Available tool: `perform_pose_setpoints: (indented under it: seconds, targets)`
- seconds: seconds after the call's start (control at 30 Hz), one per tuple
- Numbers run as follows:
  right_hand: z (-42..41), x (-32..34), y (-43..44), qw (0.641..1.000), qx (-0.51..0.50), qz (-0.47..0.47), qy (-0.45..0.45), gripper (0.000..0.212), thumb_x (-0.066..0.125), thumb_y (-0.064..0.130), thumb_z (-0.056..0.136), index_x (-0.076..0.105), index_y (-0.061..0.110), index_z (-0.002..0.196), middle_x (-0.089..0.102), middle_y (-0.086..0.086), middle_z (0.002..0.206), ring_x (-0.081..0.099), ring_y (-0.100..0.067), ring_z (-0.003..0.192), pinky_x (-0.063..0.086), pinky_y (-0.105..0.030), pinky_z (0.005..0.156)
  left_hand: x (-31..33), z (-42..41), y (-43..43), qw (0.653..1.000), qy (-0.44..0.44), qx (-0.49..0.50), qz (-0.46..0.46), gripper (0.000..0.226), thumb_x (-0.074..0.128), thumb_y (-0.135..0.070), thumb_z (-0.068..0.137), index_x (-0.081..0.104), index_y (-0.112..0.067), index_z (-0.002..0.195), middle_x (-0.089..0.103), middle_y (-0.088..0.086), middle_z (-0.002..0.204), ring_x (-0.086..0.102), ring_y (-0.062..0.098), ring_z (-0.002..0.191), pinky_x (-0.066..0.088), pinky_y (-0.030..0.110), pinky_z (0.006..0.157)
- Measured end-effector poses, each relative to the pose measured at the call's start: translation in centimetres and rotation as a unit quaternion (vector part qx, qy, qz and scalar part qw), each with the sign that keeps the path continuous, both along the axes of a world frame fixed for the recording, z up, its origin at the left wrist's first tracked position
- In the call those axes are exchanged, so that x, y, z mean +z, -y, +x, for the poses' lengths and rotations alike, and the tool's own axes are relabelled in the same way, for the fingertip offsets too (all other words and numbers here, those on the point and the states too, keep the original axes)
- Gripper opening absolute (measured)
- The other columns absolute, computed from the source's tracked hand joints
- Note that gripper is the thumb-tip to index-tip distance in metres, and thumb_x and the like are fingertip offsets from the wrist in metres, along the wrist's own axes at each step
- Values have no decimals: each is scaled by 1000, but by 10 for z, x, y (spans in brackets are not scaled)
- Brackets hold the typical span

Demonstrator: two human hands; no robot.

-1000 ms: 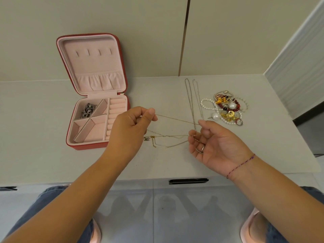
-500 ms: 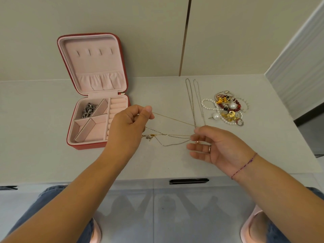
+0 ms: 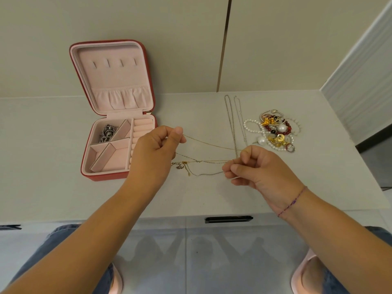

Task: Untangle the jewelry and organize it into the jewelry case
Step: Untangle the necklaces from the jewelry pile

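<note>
Since half a second ago the right hand [image 3: 263,166] has gone from loosely spread fingers to curled ones, and it now pinches the fine chains at its fingertips. The left hand [image 3: 156,153] has barely shifted. Its thumb and forefinger pinch one end of the thin gold chain [image 3: 212,144], which runs taut from nine o'clock to three o'clock between the two hands above the table [image 3: 53,166]. Below that strand a second chain sags, and small pendants [image 3: 180,165] hang just beside the left hand.

The jewelry case [image 3: 106,177] stands open at ten o'clock from the hands, with a dark silver piece [image 3: 108,132] in its rear left compartment. Two silver chains [image 3: 230,124] lie straight at twelve o'clock from the right hand. A pile of pearls, red beads and gold pieces [image 3: 275,134] sits at two o'clock.
</note>
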State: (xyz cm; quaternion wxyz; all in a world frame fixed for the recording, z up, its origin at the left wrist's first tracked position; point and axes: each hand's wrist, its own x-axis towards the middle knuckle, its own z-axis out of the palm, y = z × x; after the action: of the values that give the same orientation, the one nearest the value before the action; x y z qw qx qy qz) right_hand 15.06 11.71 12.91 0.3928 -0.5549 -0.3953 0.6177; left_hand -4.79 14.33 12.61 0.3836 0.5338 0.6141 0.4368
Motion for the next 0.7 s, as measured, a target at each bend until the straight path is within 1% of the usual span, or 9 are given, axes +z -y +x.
perform_pose_setpoints:
  seconds: [0.07,0.13,0.23,0.3,0.4,0.47,0.53,0.6,0.7]
  targets:
    - [-1,0,0,999,9,17,42,26,55,-9,87,47,13,74,69,-5,68,62,-13,60,51,-23,56,0,0,0,1000,0,1,1,29,52,-35,95,63,-22,72,38,-11,44,33,4,43,30,23,48]
    - [-1,1,0,997,16,26,68,20,58,0,88,49,14,76,62,1,56,53,-10,52,45,-23,53,1,-1,-1,1000,-4,3,0,29,52,-36,95,63,-23,72,39,-11,43,33,4,43,30,23,49]
    - [0,1,-1,997,21,32,75,16,60,5,88,52,15,78,43,8,45,35,-9,45,32,-22,48,1,-2,-1,1000,-1,4,0,29,52,-35,96,63,-23,72,38,-12,43,33,4,43,30,22,49]
    - [1,0,-1,996,21,34,74,12,60,6,88,55,15,81,37,9,44,30,-9,44,28,-21,47,0,-1,-1,1000,0,3,1,29,52,-35,96,64,-22,72,38,-11,44,33,4,44,31,24,50]
    - [2,0,-2,996,24,31,76,9,61,9,87,61,16,92,36,11,43,31,-6,42,28,-20,46,0,-1,0,1000,5,1,3,29,52,-34,96,64,-22,72,38,-11,45,34,5,46,32,25,51]
    - [2,-1,-3,997,21,20,70,22,64,13,86,61,21,106,37,12,43,33,-5,42,29,-19,46,0,-1,0,1000,5,1,3,29,52,-34,96,63,-24,71,39,-12,45,36,5,47,33,25,52]
    - [3,-2,-3,998,15,15,62,34,69,17,82,57,24,113,38,13,44,35,-4,42,31,-16,46,0,0,0,1000,7,1,2,29,53,-34,95,63,-24,71,39,-12,45,36,5,47,34,25,52]
    - [4,-1,-3,997,29,32,70,39,73,16,79,56,24,113,37,14,45,36,-2,42,36,-12,49,1,0,0,1000,8,-2,4,29,52,-35,95,63,-23,71,38,-12,45,35,4,46,32,22,50]
    - [4,-2,-2,986,54,91,130,26,73,9,78,63,18,100,34,14,44,33,-1,42,45,-10,59,2,0,0,1000,12,-7,9,28,52,-35,95,63,-23,72,37,-12,45,34,4,45,30,21,48]
